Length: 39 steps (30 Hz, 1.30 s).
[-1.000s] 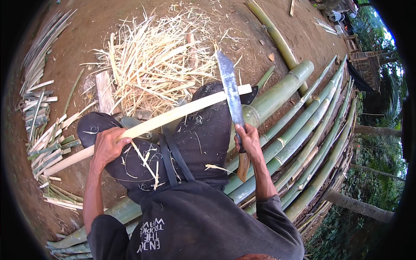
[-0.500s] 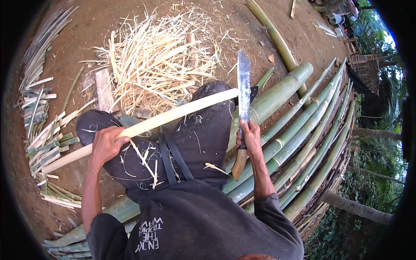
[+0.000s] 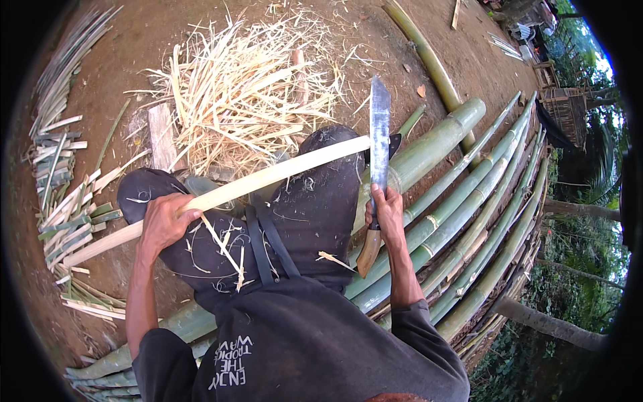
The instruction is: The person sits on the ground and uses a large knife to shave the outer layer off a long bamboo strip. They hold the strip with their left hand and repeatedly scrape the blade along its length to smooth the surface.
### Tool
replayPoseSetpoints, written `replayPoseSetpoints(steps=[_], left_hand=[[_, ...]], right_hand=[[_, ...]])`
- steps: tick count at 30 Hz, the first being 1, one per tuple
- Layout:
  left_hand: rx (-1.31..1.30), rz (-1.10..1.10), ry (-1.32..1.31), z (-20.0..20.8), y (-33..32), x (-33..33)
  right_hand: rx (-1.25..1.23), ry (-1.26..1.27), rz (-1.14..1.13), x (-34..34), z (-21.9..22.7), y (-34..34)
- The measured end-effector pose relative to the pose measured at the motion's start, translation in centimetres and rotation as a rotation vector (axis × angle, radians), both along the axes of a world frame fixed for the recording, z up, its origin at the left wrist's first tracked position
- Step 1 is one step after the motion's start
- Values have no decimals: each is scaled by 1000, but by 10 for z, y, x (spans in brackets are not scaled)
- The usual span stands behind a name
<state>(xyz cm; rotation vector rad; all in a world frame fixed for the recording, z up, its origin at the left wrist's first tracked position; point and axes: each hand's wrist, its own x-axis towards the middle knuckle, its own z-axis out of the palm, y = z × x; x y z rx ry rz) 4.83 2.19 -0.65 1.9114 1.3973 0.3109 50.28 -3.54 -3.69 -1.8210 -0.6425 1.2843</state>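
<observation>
A long pale bamboo strip [image 3: 274, 173] lies slantwise across my lap, its right end higher up. Toward its lower left end my left hand [image 3: 169, 220] is closed around it. My right hand [image 3: 386, 209] grips a machete [image 3: 379, 127] by its wooden handle, with the thumb and fingers up near the base of the blade. The broad, worn blade points away from me and crosses at the strip's right end. Behind the blade a dark pointed tip shows, mostly hidden. Thin shavings [image 3: 231, 251] cling to my dark trousers.
Beyond my knees lies a heap of pale shavings [image 3: 248, 94] beside a wood block [image 3: 161, 137]. Split bamboo strips [image 3: 70, 221] are piled at the left. Several green bamboo poles [image 3: 435, 231] run along my right side, and another pole [image 3: 429, 60] lies farther off.
Almost nothing differs. The machete and the strip's right end appear shifted very slightly right; both hands keep the same hold.
</observation>
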Motion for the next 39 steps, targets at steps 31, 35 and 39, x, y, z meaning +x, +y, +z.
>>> replayPoseSetpoints(steps=[31,35,39], left_hand=[[78,18,42,-5,-5,0],[168,15,47,-14,-11,-2],[160,24,59,-13,-9,0]], right_hand=[[28,-20,49,3,-1,-1],[-36,-46,2,9,12,1],[-40,-89,82,5,0,-2]])
